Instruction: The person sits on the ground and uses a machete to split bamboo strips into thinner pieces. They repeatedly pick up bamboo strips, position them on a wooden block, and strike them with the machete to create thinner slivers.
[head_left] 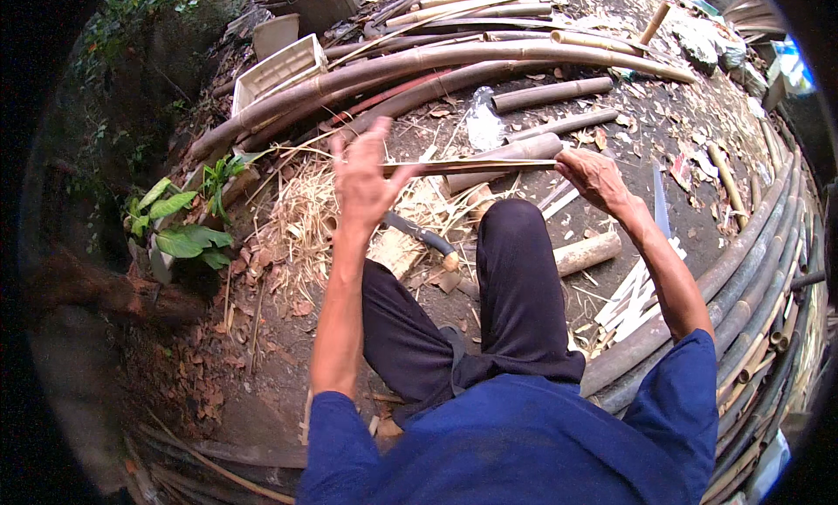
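My right hand [594, 178] is closed on the right end of a split bamboo strip [489, 165], held level in front of my knees. At the strip's other end my left hand [360, 175], slightly blurred, has its fingers raised and spread. Its thumb lies along or just beside the strip; contact is unclear. Below the left hand, a knife with a dark curved handle [431, 240] lies across a pale wood block [398, 251]. Behind the strip is a thick bamboo piece [534, 147].
Pale shavings [305, 210] cover the ground at left, near a leafy plant [185, 236]. Long bamboo poles [419, 60] and a cream crate [278, 72] lie ahead. At right are a saw blade [660, 199], white strips [630, 302] and stacked poles [742, 274].
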The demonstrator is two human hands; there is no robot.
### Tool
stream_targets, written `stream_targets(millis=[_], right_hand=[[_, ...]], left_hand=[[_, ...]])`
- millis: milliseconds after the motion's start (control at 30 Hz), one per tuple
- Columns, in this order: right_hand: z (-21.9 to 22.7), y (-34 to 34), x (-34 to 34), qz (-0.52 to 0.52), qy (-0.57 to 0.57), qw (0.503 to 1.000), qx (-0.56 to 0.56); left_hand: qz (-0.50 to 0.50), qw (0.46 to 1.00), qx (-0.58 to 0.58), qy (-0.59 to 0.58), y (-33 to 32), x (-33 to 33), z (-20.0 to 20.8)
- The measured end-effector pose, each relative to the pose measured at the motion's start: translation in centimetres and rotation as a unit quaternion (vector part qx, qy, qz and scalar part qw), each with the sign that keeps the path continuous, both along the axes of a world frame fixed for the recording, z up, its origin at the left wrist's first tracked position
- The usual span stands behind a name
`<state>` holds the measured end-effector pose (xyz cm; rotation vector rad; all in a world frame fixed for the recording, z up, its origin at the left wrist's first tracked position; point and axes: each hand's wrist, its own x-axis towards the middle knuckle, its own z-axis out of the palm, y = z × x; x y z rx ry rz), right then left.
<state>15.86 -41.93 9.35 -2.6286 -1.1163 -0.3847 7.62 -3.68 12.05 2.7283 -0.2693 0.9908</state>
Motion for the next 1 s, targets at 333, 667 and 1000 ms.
stream_targets(millis=[333, 667, 1000], right_hand=[[-2.4, -2.6, 1.1, 0.039, 0.025, 0.997, -0.060], [-3.7, -4.8, 0.2, -0.003, 0.058, 0.993, -0.106], [-5.8, -3.3, -5.0, -0.165, 0.044, 0.984, -0.051]], left_hand=[[-0.213, 0.912, 0.069, 0.345, -0.7, 1.2, -6.7], [-0.166, 0.924, -0.005, 0.344, -2.8, 0.1, -7.6], [-0.081, 0.963, -0.049, 0.252, -3.3, -1.2, -9.4]])
